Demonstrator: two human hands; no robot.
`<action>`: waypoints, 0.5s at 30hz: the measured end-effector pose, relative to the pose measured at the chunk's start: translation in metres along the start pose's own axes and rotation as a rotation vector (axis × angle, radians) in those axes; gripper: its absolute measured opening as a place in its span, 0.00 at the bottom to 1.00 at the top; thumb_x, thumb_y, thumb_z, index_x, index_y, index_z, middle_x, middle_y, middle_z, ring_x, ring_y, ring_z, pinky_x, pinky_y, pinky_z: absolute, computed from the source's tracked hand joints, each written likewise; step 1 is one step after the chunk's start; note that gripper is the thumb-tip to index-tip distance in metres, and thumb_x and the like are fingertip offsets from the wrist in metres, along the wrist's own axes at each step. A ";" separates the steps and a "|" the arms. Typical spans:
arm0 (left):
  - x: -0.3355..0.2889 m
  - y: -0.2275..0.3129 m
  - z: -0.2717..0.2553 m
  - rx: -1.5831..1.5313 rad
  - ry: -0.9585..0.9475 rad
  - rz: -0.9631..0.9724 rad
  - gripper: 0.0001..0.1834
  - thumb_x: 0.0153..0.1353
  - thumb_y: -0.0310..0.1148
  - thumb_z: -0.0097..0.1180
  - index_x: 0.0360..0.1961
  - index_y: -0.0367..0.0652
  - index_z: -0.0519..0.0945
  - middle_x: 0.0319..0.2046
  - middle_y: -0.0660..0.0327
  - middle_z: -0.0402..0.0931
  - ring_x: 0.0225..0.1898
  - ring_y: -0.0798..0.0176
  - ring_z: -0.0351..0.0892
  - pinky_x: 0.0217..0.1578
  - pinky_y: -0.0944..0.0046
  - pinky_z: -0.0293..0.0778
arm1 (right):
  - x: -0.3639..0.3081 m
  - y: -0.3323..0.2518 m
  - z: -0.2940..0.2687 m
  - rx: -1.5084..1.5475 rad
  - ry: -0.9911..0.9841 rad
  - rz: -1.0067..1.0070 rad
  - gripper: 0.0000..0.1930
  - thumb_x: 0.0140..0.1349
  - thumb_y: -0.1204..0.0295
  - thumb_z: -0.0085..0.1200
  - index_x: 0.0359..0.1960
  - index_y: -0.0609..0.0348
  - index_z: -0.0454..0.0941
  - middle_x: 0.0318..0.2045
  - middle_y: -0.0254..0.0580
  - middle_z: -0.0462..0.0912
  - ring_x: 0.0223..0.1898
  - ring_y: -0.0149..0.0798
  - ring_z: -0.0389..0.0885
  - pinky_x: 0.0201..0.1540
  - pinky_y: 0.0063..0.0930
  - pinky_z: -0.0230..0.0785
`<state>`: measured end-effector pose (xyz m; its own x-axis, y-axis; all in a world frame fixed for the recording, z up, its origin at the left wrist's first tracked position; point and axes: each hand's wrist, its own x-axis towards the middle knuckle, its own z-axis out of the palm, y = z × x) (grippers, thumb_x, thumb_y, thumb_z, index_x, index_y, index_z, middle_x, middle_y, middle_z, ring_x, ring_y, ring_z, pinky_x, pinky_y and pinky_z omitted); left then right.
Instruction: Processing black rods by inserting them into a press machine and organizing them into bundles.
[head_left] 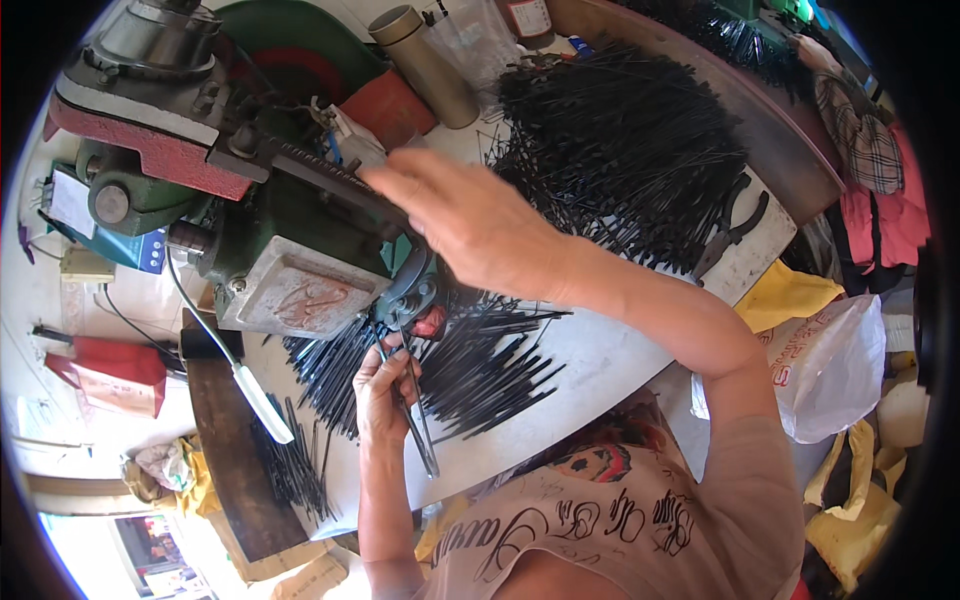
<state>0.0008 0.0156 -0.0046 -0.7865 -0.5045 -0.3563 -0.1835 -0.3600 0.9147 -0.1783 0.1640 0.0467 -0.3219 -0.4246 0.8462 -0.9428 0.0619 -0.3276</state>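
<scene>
A green bench press (310, 245) with a pale, worn front plate stands at the left of the worktable. My right hand (480, 220) reaches across to the dark lever (325, 178) on its upper side, fingers curled over the outer end; the palm side is hidden. Below the machine's working head (408, 285), my left hand (383, 385) is closed around a long metal tool like tweezers (424, 450), its tips pointing up at the head. What the tips hold is too small to make out. Thin black rods (490, 385) lie spread beside and beneath this hand.
A large heap of black rods (620, 140) covers the far right of the table (600, 345). Black-handled pliers (735, 230) lie beside it. Behind stand a metal flask (425, 65) and a red box (388, 105). Another person's sleeve (860, 135) shows at far right.
</scene>
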 end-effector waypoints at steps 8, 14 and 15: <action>0.007 -0.004 -0.016 0.022 0.053 0.031 0.12 0.52 0.24 0.51 0.40 0.40 0.73 0.18 0.58 0.72 0.11 0.75 0.61 0.11 0.77 0.57 | -0.008 0.037 -0.051 0.082 -0.084 0.263 0.12 0.53 0.77 0.51 0.40 0.64 0.72 0.27 0.42 0.78 0.24 0.33 0.74 0.31 0.22 0.68; 0.013 -0.008 -0.016 -0.043 0.017 0.021 0.06 0.55 0.27 0.51 0.35 0.40 0.74 0.19 0.61 0.72 0.12 0.77 0.61 0.10 0.79 0.56 | -0.033 0.060 -0.091 -0.076 -0.414 0.483 0.05 0.51 0.72 0.49 0.26 0.58 0.77 0.23 0.44 0.79 0.31 0.48 0.77 0.34 0.37 0.70; 0.012 -0.008 -0.015 -0.056 0.047 -0.004 0.05 0.55 0.27 0.52 0.33 0.40 0.73 0.19 0.62 0.72 0.12 0.77 0.61 0.10 0.79 0.56 | -0.039 0.061 -0.092 -0.167 -0.572 0.390 0.06 0.52 0.72 0.49 0.27 0.60 0.77 0.25 0.44 0.78 0.30 0.45 0.77 0.35 0.33 0.69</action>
<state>0.0015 0.0003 -0.0194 -0.7570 -0.5387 -0.3698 -0.1526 -0.4046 0.9017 -0.2308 0.2676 0.0322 -0.5860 -0.7480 0.3117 -0.7834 0.4245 -0.4540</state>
